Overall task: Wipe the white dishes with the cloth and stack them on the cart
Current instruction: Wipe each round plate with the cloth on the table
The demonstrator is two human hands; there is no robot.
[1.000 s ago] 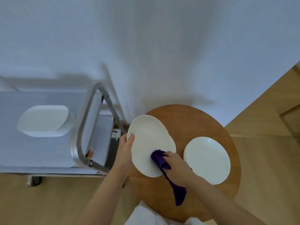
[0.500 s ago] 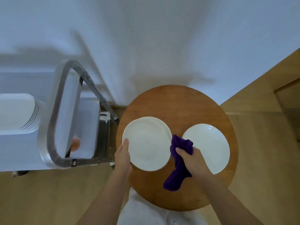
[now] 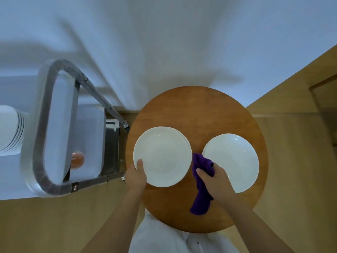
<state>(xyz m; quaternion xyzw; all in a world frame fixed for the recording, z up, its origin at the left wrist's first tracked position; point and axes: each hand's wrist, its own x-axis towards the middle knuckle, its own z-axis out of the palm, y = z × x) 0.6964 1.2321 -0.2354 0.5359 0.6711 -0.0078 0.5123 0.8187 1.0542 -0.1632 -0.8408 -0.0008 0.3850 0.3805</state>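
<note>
Head view: plate [image 3: 162, 156] between both hands

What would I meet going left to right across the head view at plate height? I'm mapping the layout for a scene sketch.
Plate stack → cart handle → left plate → cloth → right plate.

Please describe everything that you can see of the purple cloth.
The purple cloth is dark violet, soft and crumpled, apparently a fabric like towelling. The right hand grips it near its upper end, where it bunches up. The loose lower end hangs or lies over the round wooden table. It sits between the two white plates, near both rims; whether it touches them I cannot tell.
</note>
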